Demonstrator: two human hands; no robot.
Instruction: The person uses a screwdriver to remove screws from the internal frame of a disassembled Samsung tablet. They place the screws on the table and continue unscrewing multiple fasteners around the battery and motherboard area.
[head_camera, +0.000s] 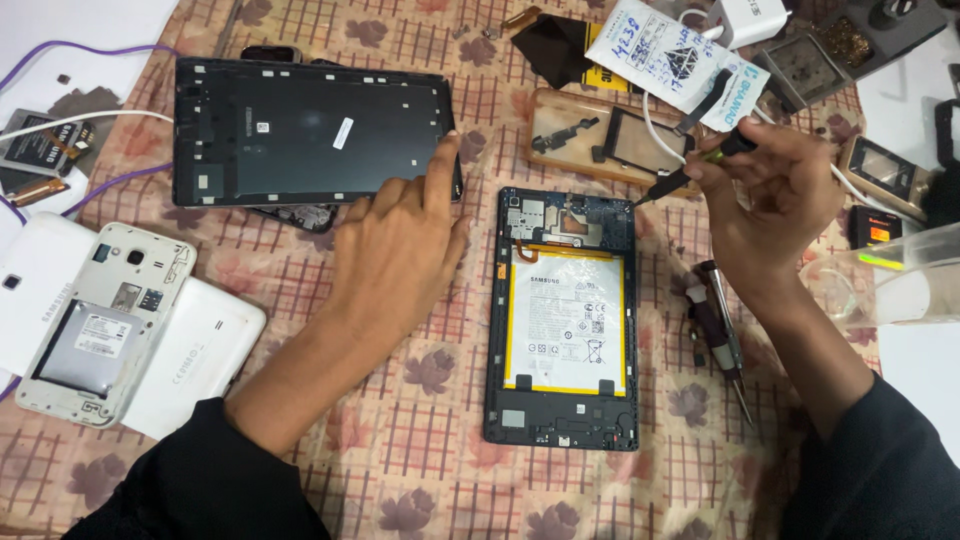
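Setting reads to me as a small phone and tablet repair bench. Evidence: an opened tablet (561, 318) at centre with its white battery (566, 318) exposed; its detached black back cover (310, 132) at 10 o'clock; a white phone without its back (105, 322) at 8 o'clock; spare screwdrivers (722, 335) at 3 o'clock; loose parts in a tan tray (590, 135) at 12 o'clock. All lie on a checked floral cloth (420, 440).

The cloth (420, 440) is beige with a red check and brown flowers. At its centre, the open tablet (561, 318) is black around a white, yellow-edged battery (566, 318); at nine o'clock, a white phone (105, 325).
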